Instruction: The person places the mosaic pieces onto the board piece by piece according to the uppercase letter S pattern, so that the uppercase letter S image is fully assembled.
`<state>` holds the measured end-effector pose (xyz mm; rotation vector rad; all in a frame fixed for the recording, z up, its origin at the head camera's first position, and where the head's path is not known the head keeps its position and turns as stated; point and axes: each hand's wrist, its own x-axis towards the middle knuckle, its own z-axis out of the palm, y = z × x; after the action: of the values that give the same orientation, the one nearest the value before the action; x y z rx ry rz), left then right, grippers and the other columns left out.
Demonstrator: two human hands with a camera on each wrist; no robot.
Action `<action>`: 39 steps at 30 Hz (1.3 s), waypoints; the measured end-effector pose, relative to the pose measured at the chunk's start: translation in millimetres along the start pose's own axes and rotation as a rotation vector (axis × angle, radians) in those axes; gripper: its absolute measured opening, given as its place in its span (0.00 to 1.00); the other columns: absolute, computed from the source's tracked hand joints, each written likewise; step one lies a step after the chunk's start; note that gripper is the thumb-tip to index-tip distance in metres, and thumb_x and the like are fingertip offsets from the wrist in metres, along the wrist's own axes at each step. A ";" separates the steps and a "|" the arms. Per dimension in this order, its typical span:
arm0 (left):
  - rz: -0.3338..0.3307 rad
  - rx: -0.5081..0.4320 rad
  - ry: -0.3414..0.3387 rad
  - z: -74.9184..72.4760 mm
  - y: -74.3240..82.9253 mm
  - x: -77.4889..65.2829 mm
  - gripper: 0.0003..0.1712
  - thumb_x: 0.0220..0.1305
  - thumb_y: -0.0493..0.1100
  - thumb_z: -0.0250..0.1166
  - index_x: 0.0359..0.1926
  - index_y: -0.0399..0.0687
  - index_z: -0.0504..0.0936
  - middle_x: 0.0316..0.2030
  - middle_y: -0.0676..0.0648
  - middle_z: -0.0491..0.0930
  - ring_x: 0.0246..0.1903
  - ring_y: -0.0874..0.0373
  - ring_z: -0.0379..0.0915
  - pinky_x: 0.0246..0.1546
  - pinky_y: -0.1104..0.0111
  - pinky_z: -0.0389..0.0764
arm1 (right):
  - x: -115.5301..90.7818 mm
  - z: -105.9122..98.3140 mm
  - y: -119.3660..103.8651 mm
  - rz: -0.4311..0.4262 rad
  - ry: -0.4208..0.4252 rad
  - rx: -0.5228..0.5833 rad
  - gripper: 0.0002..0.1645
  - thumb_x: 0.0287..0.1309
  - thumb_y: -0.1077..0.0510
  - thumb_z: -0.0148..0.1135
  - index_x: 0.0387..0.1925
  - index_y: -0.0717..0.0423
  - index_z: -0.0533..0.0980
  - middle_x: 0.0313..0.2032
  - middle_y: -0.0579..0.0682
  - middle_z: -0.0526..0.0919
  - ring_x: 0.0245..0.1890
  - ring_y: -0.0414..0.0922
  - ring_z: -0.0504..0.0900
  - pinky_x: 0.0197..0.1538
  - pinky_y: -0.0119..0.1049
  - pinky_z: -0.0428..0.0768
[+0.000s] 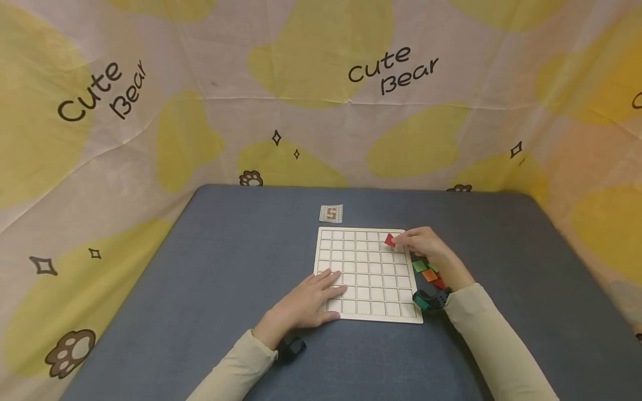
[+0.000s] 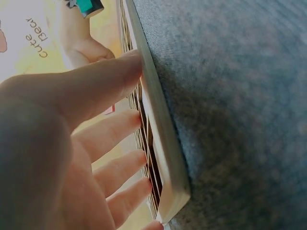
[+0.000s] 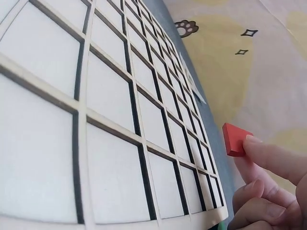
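Observation:
My right hand [image 1: 425, 243] pinches a red square tile [image 3: 236, 139] between thumb and fingers, above the far right corner of a white grid board [image 1: 363, 273]. The board has wooden ridges that divide it into rows of square cells, and its cells show bare white. My left hand [image 1: 307, 301] rests on the board's near left part, fingers spread. In the left wrist view, the left thumb [image 2: 127, 72] lies on the board's edge and the other fingertips touch the grid. Beside the board, under the right forearm, lie several green, orange and red tiles [image 1: 429, 275], partly hidden.
A small card [image 1: 331, 214] with a coloured pattern on a grid lies behind the board. The blue-grey table [image 1: 241, 250] ends at a printed cloth backdrop [image 1: 321, 111] at the back and sides. Each wrist wears a dark camera band [image 1: 432, 299].

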<state>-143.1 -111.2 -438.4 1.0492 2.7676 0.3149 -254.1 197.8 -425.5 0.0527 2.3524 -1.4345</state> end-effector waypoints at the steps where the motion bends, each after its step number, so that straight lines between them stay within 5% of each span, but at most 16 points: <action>1: 0.001 0.001 0.002 -0.2 0.0 -0.1 0.33 0.63 0.57 0.61 0.67 0.54 0.70 0.73 0.44 0.61 0.74 0.46 0.54 0.73 0.52 0.61 | 0.3 0.7 -0.8 -0.004 -0.002 -0.003 0.22 0.59 0.53 0.65 0.44 0.69 0.79 0.09 0.38 0.56 0.12 0.37 0.52 0.21 0.30 0.56; 7: 0.004 0.002 -0.003 -1.2 0.7 -0.3 0.33 0.63 0.57 0.61 0.67 0.54 0.70 0.73 0.43 0.61 0.74 0.45 0.54 0.73 0.51 0.61 | 3.5 6.6 -6.2 -0.007 -0.011 -0.032 0.19 0.58 0.53 0.65 0.41 0.68 0.80 0.10 0.37 0.57 0.15 0.37 0.55 0.23 0.30 0.58; 9: 0.002 0.001 -0.006 -1.8 1.0 -0.5 0.33 0.63 0.57 0.61 0.67 0.54 0.70 0.73 0.43 0.61 0.74 0.45 0.54 0.73 0.51 0.61 | 4.9 9.2 -8.6 0.001 -0.006 -0.057 0.19 0.58 0.53 0.65 0.41 0.66 0.81 0.14 0.38 0.65 0.19 0.38 0.61 0.28 0.30 0.63; 13: -0.004 -0.004 -0.017 -2.3 1.3 -1.4 0.33 0.64 0.57 0.60 0.68 0.54 0.69 0.73 0.44 0.60 0.74 0.46 0.53 0.74 0.52 0.60 | 7.5 14.5 -12.3 0.019 0.001 -0.117 0.19 0.58 0.50 0.65 0.42 0.62 0.83 0.38 0.51 0.84 0.39 0.45 0.73 0.40 0.34 0.74; 15: -0.004 0.002 -0.018 -1.7 0.9 -1.4 0.33 0.64 0.57 0.60 0.68 0.54 0.69 0.73 0.44 0.60 0.74 0.46 0.53 0.74 0.52 0.60 | 8.9 17.1 -13.9 0.016 -0.012 -0.145 0.21 0.58 0.49 0.65 0.44 0.61 0.83 0.54 0.58 0.81 0.52 0.52 0.76 0.49 0.40 0.80; 18: 0.002 0.006 -0.011 -1.1 0.5 -1.4 0.33 0.64 0.57 0.61 0.67 0.53 0.69 0.73 0.44 0.61 0.74 0.46 0.54 0.73 0.51 0.61 | 10.8 21.1 -15.9 0.022 -0.030 -0.162 0.22 0.58 0.49 0.64 0.46 0.61 0.83 0.61 0.63 0.77 0.62 0.58 0.73 0.59 0.46 0.79; 22: 0.017 0.008 0.002 0.1 -0.2 -1.5 0.32 0.64 0.56 0.61 0.67 0.53 0.70 0.72 0.43 0.62 0.74 0.45 0.54 0.72 0.51 0.62 | 12.9 25.4 -17.9 0.038 -0.029 -0.195 0.22 0.57 0.48 0.65 0.45 0.61 0.83 0.58 0.62 0.78 0.56 0.54 0.75 0.51 0.39 0.78; 29: 0.027 0.022 0.008 0.5 -0.8 -1.2 0.32 0.64 0.56 0.61 0.67 0.53 0.70 0.72 0.43 0.62 0.74 0.45 0.55 0.72 0.51 0.63 | 18.7 30.4 -16.5 0.056 -0.015 -0.188 0.19 0.56 0.49 0.67 0.41 0.61 0.84 0.51 0.58 0.82 0.51 0.51 0.76 0.52 0.41 0.77; 39: 0.028 0.012 0.002 -0.2 -0.5 -0.4 0.32 0.64 0.56 0.61 0.67 0.52 0.70 0.72 0.43 0.61 0.74 0.45 0.55 0.72 0.51 0.62 | 19.6 34.0 -21.9 0.014 0.024 -0.262 0.17 0.55 0.50 0.68 0.32 0.62 0.85 0.29 0.46 0.78 0.32 0.43 0.68 0.32 0.32 0.68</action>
<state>-143.1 -111.9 -438.3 1.0923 2.7618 0.3030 -267.0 154.8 -427.3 0.0156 2.5337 -1.1134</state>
